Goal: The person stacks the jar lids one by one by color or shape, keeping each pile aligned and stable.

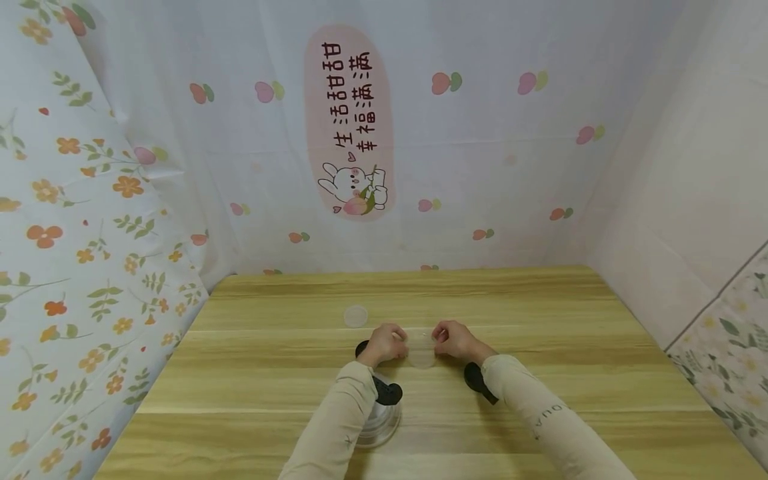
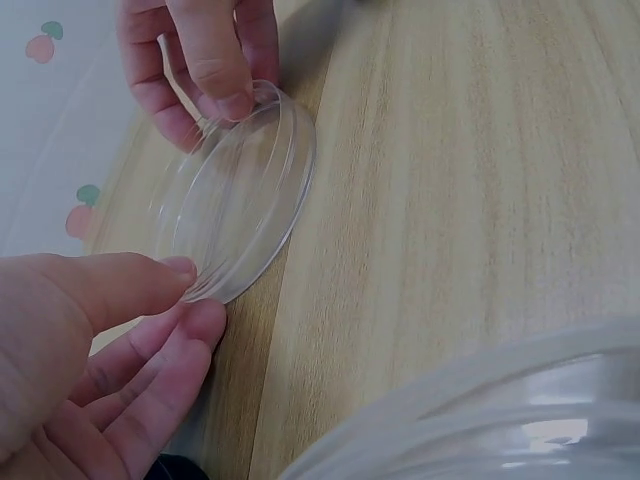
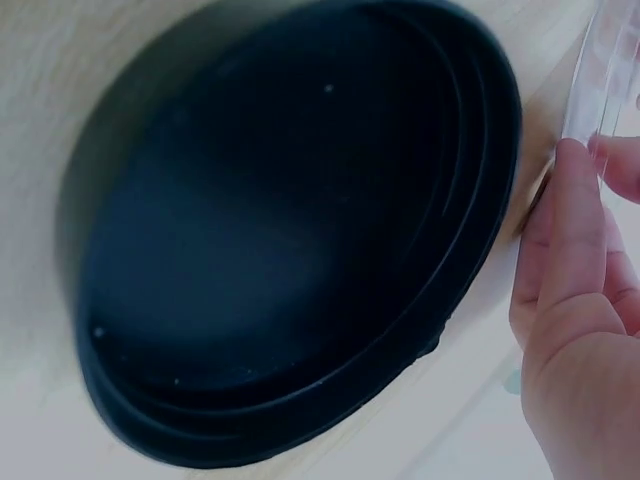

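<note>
A clear, shallow round dish like a petri dish (image 1: 422,357) is between my two hands, just over the wooden table. Two close rims show on the dish (image 2: 245,195) in the left wrist view, perhaps a dish and its lid. My left hand (image 1: 386,343) pinches one edge between thumb and fingers. At the opposite edge, the thumb and fingers of my right hand (image 1: 457,341) pinch it too. Only a sliver of the dish shows in the right wrist view, beside the right hand (image 3: 580,300).
Several clear round dishes seem stacked (image 1: 379,430) under my left forearm. Another clear disc (image 1: 356,317) lies farther back on the wooden table (image 1: 510,300). A black round shape (image 3: 270,220) fills most of the right wrist view. Printed cloth (image 1: 480,153) hangs behind.
</note>
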Motion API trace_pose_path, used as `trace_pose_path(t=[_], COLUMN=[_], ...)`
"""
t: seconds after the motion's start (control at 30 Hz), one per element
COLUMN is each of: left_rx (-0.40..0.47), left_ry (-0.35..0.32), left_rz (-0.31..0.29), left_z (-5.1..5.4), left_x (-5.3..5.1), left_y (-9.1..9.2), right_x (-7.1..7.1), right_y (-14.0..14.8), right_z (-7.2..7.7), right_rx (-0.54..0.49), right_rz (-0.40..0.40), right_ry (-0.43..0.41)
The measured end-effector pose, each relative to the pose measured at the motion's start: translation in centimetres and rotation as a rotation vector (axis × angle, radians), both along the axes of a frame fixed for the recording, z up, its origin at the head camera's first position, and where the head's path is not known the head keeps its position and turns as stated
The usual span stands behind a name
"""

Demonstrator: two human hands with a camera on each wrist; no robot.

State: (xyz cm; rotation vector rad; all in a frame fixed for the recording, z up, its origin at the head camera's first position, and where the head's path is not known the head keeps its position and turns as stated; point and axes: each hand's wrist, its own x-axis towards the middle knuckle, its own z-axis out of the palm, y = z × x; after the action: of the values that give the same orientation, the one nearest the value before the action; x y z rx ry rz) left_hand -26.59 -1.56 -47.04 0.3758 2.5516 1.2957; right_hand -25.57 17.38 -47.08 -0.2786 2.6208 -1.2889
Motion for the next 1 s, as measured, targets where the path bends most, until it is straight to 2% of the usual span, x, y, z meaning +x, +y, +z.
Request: trace_pose_path(t=[0.13,0.27,0.33,0.37,0.4,0.43,0.5,0.53,0.57,0.6,0.67,0.73,0.77,0.8,0.83,0.9,0.97,1.0], left_rx=[-0.005,0.018,0.023,0.020,0.012,-0.006,0.017,0.011,0.043,0.043,0.052,0.002,0.001,-0.034,-0.046,0.020,0.046,0.060], left_ry=[0.020,0.020,0.011,0.024,0.036,0.078,0.168,0.184,0.230,0.233,0.233,0.177,0.195,0.178,0.214,0.269,0.283,0.272], left_rz=[0.005,0.017,0.016,0.008,-0.006,-0.022,-0.076,-0.091,-0.122,-0.130,-0.143,-0.120,-0.124,-0.111,-0.117,-0.161,-0.176,-0.183], left_z=[0.0,0.6,0.8,0.6,0.0,0.0,-2.9,-3.7,-4.9,-5.2,-5.2,-2.4,-1.8,-0.8,0.1,-1.4,-1.8,-1.7], left_x=[0.1,0.4,0.2,-0.1,-0.6,-0.8,-2.9,-3.5,-4.2,-4.7,-4.9,-3.5,-3.1,-2.7,-2.0,-2.8,-2.9,-2.8], left_y=[0.1,0.1,0.0,-0.1,-0.3,-0.5,-1.0,-1.2,-1.5,-1.7,-2.0,-2.1,-2.3,-2.5,-2.9,-3.7,-4.3,-4.5], right_x=[0.0,0.0,-0.1,-0.1,-0.1,0.0,0.1,0.1,0.2,0.2,0.3,0.4,0.5,0.5,0.6,0.7,0.8,0.9], right_y=[0.1,0.1,0.0,0.0,-0.1,-0.1,-0.2,-0.3,-0.4,-0.5,-0.8,-1.1,-1.3,-1.5,-1.7,-2.2,-2.6,-2.8], right_z=[-0.1,0.0,0.1,0.2,0.3,0.4,0.8,1.0,1.2,1.5,1.8,2.1,2.2,2.3,2.3,2.4,2.4,2.3], right_rx=[0.002,0.017,0.014,0.003,-0.003,-0.010,-0.021,-0.024,-0.023,-0.019,-0.007,-0.002,0.002,0.000,-0.001,-0.010,-0.007,-0.001], right_rz=[-0.018,-0.034,-0.046,-0.051,-0.052,-0.050,-0.040,-0.025,-0.007,0.009,0.032,0.044,0.046,0.046,0.049,0.063,0.075,0.082], right_ry=[-0.001,0.017,0.019,0.013,0.011,0.012,0.021,0.034,0.053,0.073,0.104,0.126,0.135,0.138,0.143,0.147,0.146,0.145])
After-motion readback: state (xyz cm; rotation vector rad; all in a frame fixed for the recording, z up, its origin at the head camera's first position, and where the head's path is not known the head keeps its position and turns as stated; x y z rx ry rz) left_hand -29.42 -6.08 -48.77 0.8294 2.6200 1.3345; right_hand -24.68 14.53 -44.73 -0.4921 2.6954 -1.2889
